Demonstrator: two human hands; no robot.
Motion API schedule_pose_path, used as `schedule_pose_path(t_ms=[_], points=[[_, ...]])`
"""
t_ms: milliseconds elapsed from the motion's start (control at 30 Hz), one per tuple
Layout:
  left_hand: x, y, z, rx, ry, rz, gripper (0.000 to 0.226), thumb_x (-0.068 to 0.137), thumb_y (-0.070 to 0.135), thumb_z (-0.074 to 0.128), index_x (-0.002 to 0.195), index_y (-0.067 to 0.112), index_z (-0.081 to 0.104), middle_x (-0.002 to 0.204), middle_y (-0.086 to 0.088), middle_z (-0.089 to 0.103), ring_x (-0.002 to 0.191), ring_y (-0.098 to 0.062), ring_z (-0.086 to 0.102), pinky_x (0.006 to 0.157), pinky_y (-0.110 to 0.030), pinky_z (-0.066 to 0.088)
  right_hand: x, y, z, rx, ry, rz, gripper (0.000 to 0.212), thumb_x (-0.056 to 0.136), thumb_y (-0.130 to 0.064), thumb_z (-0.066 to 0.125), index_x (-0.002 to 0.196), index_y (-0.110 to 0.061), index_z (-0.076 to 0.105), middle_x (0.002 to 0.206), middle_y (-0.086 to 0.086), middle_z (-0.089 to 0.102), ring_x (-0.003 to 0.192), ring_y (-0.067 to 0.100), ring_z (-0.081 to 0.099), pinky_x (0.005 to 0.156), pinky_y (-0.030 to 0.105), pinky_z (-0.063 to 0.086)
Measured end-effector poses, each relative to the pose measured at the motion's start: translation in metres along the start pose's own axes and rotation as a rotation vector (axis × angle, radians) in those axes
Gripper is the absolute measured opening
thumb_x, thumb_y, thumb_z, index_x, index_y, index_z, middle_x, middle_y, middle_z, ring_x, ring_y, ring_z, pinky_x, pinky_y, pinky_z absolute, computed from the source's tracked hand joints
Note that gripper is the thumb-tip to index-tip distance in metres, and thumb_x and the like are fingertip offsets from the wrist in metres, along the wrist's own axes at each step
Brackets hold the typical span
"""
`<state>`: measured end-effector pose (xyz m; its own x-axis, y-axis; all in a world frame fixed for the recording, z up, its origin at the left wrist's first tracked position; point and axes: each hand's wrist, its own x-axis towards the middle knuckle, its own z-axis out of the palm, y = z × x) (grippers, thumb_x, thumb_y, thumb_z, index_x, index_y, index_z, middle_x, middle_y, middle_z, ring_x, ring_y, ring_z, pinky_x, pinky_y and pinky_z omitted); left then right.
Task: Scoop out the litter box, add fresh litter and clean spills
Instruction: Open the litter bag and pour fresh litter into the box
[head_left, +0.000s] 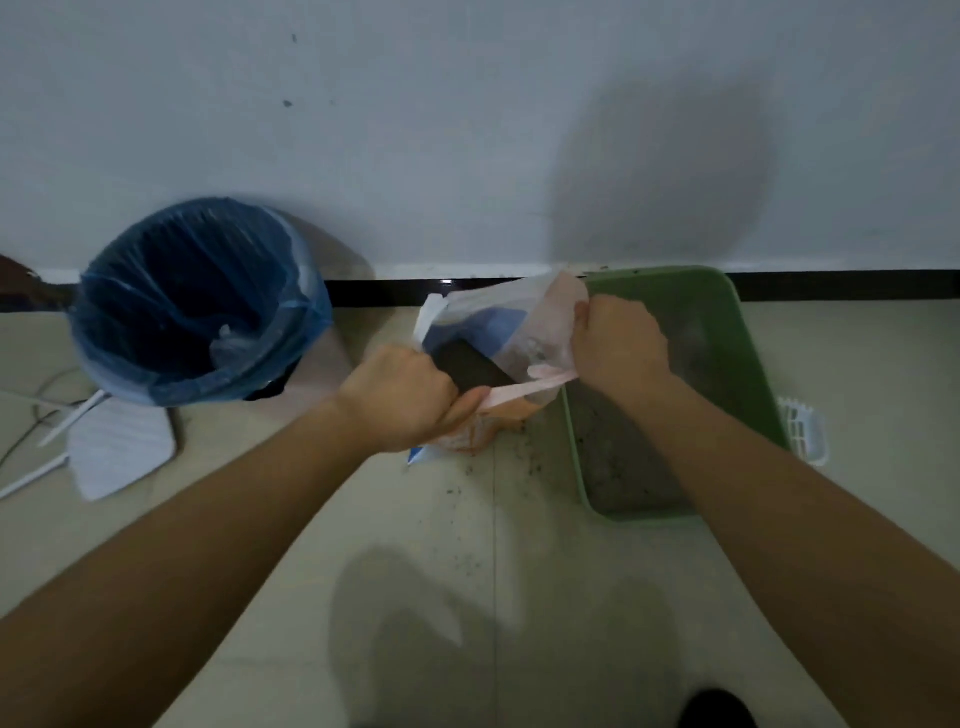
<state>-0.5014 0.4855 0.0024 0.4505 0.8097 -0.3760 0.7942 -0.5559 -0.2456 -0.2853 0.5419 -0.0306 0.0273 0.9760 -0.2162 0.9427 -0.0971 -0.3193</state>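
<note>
Both hands pull open the litter bag between bin and litter box.

From the left: one white flat tool (119, 452), perhaps a dustpan, one blue-lined bin (306, 332), then the left hand (405, 400) clenched on the near edge of the one litter bag (498, 322), which stands on the floor touching the box. The right hand (618, 343) grips the bag's far top edge, with a pink strip (524, 384) stretched between the two hands. Next comes one green litter box (644, 517), with grey litter inside, and one white scoop (802, 431) just beside it. Likely opening the bag for fresh litter: pull evenly, keep it upright and lean the mouth toward the box, since loose grains (467, 561) already dot the floor.
</note>
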Motion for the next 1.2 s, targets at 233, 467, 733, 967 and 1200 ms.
schedule_pose_path(t_ms=[233,467,733,967,1200], points=[[-0.071,-0.024,-0.100,-0.093,0.221,-0.169,0.054,0.102,0.041,0.021,0.106,0.014,0.067,0.113,-0.016,0.067,0.108,-0.032,0.060,0.096,-0.049,0.044,-0.055,-0.002,-0.121,-0.120,-0.008,-0.050,0.061,0.100,-0.056,0.025,0.143,-0.014,0.036,0.135,0.020,0.047,0.118,0.039,0.051,0.093,0.048,0.044],[-0.120,-0.034,-0.339,-0.108,0.304,-0.265,0.067,0.101,0.053,0.008,0.154,0.013,0.017,0.162,-0.018,0.006,0.149,-0.036,0.005,0.117,-0.059,0.011,-0.142,0.031,-0.367,-0.225,0.183,0.125,0.067,0.102,-0.051,0.026,0.155,-0.012,0.013,0.161,0.022,0.005,0.147,0.041,0.011,0.118,0.053,0.019],[-0.164,0.031,-0.566,-0.151,0.585,0.011,0.067,0.100,0.050,0.008,0.155,0.013,0.007,0.163,-0.015,-0.001,0.150,-0.033,0.004,0.118,-0.057,0.009,-0.323,0.050,-0.564,-0.320,0.480,0.357,0.066,0.102,-0.049,0.030,0.155,-0.012,0.017,0.161,0.022,0.007,0.146,0.040,0.017,0.117,0.052,0.023],[-0.255,0.201,-0.624,-0.280,0.635,0.587,0.065,0.102,0.048,0.021,0.152,0.008,0.022,0.160,-0.020,0.013,0.146,-0.037,0.020,0.114,-0.060,0.020,-0.598,0.057,-0.561,-0.296,0.500,0.830,0.069,0.097,-0.045,0.043,0.154,-0.011,0.021,0.160,0.024,0.010,0.144,0.041,0.022,0.115,0.052,0.026],[-0.395,0.394,-0.683,-0.150,0.674,1.123,0.061,0.102,0.044,0.022,0.152,0.010,0.025,0.160,-0.017,0.017,0.144,-0.032,0.025,0.115,-0.055,0.022,-0.875,0.070,-0.564,-0.261,0.661,1.428,0.066,0.095,-0.040,0.051,0.149,-0.011,0.028,0.155,0.023,0.023,0.140,0.039,0.030,0.110,0.051,0.031]])
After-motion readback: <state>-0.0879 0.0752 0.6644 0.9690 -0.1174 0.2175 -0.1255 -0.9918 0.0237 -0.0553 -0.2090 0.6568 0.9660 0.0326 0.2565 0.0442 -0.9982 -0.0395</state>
